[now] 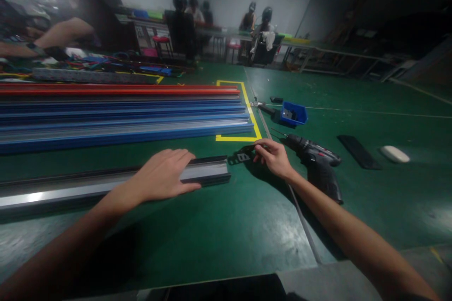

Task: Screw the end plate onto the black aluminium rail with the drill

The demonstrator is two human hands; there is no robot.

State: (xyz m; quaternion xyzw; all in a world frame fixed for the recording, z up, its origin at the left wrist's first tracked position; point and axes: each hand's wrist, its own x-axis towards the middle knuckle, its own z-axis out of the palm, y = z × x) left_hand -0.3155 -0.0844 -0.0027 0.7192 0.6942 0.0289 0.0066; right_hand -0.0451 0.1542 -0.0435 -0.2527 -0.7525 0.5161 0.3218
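My left hand [164, 174] lies over a long black and silver metal profile [208, 171] near its right end, with its fingers wrapped over the far edge and the thumb along the near side. Just right of that end, my right hand [271, 154] pinches a small dark bracket [243, 156] with cutouts. A narrow gap shows between bracket and profile. Beside my right forearm a black cordless drill [318, 157] lies on the green table [226, 235], its bit pointing left.
Blue profiles [158, 124] and red profiles [158, 88] lie behind, within yellow tape [249, 108]. At right are a blue bin [294, 114], a black flat piece [357, 150] and a white oval object [394, 154]. A person's arm [63, 33] reaches in at the upper left.
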